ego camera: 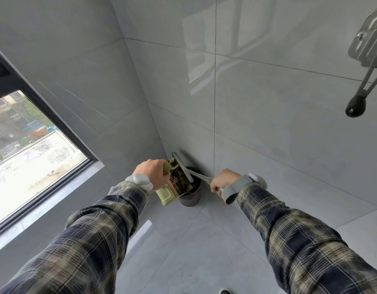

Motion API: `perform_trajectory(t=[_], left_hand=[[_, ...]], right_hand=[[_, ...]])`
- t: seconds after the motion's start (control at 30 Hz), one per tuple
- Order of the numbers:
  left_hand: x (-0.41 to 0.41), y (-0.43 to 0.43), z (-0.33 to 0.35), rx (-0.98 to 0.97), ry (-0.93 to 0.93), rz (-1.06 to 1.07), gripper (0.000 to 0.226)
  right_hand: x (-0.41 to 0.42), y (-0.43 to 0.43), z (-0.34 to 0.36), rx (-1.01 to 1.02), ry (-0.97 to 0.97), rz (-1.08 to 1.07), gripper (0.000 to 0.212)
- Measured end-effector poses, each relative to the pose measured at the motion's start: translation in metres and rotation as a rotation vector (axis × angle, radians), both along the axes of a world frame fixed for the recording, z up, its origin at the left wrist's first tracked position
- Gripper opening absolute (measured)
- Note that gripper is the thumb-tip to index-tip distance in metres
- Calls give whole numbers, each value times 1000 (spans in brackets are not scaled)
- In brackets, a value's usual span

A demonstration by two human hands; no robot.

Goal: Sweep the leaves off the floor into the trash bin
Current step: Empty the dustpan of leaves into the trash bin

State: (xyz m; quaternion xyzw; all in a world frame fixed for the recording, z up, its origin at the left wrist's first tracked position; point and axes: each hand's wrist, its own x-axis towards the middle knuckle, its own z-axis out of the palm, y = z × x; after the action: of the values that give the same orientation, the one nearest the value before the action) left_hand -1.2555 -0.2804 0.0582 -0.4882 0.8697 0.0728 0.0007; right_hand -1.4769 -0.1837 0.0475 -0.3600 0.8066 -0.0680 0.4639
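Grey tiled floor point(183, 240) meeting two grey tiled walls in a corner. The bin point(190, 200), dark and round, stands on the floor in that corner, close to both walls. Its inside is mostly hidden by the dustpan point(165, 195), so its contents cannot be told. The green dustpan is tilted steeply over the bin's rim and holds dark brown leaves point(180, 177) against its comb teeth. The broom point(183, 166), grey with a flat head, lies across the leaves in the pan. The left hand point(151, 171) grips the dustpan's handle with curled fingers. The right hand point(222, 180) is closed around the broom's handle. The hands are apart, on either side of the bin. Both wrists wear grey bands over plaid sleeves. A dark-framed window point(24, 149) lies at the left, and a metal crank point(365, 60) with a black knob at the upper right.
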Motion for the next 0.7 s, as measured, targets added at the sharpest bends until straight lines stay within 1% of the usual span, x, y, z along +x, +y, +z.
perform_trajectory(t=[0.07,0.23,0.47,0.7], left_hand=[[-1,2,-2,-1,-18,-24,9],[-5,7,-8,-12,-56,-67,13],[-11,11,-14,-85,-93,-111,12],[-11,17,-22,-142,-94,-142,13]], right_hand=[[-1,1,-1,0,2,17,20],[-6,6,0,9,-6,43,24],[-10,13,0,6,2,42,23],[-12,19,3,-2,-41,-12,24]])
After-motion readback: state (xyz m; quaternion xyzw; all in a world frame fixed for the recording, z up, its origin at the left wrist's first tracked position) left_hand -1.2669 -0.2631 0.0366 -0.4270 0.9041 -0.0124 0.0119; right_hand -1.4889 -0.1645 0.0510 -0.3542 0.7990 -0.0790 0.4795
